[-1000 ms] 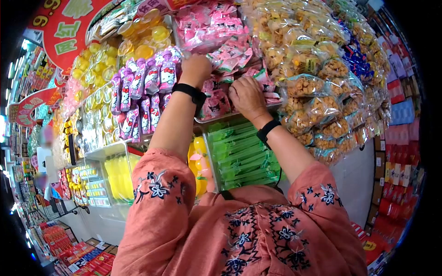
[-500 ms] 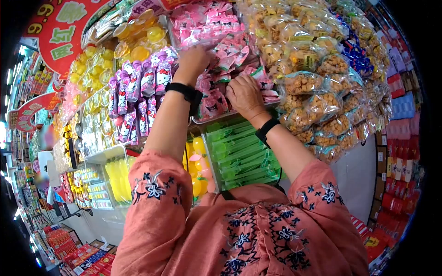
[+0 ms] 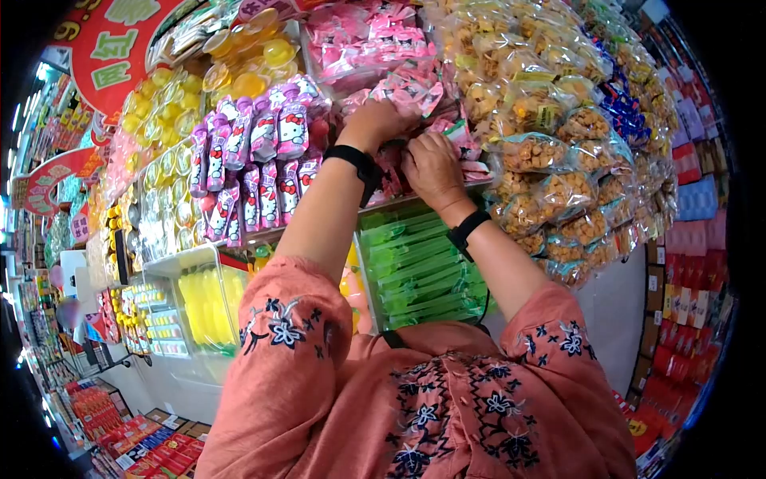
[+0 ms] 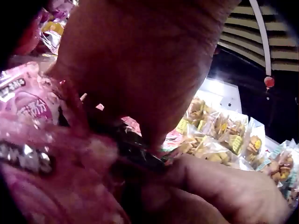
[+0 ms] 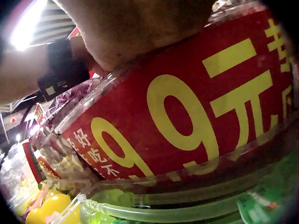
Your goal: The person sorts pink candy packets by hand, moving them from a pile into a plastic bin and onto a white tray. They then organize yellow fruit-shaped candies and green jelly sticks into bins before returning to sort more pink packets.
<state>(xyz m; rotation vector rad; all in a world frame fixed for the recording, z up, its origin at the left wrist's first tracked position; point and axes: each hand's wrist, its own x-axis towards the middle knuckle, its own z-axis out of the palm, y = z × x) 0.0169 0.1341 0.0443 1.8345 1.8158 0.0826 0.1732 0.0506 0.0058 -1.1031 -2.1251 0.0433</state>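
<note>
Pink snack packets [image 3: 415,88] with dark printing fill a clear bin in the head view. My left hand [image 3: 377,125] reaches in among them from the left, its fingertips hidden. Beside it, my right hand [image 3: 433,165] rests on packets at the bin's front, fingers bent, tips out of sight. The two hands are close together. In the left wrist view, a pink packet [image 4: 28,107] lies near the left palm [image 4: 135,60], and dark, shiny wrapping lies beside the fingers [image 4: 219,182]. I cannot tell whether either hand grips a packet.
Purple cartoon-cat packets [image 3: 263,136] lie left of the hands. Bagged golden snacks [image 3: 550,191] are heaped to the right. Below, a bin holds green tubes [image 3: 423,271]. A red price sign [image 5: 182,112] runs along the bin front beneath my right hand.
My left hand has moved right and slightly down, from the bin's left side to close beside my right hand. The right hand has barely moved.
</note>
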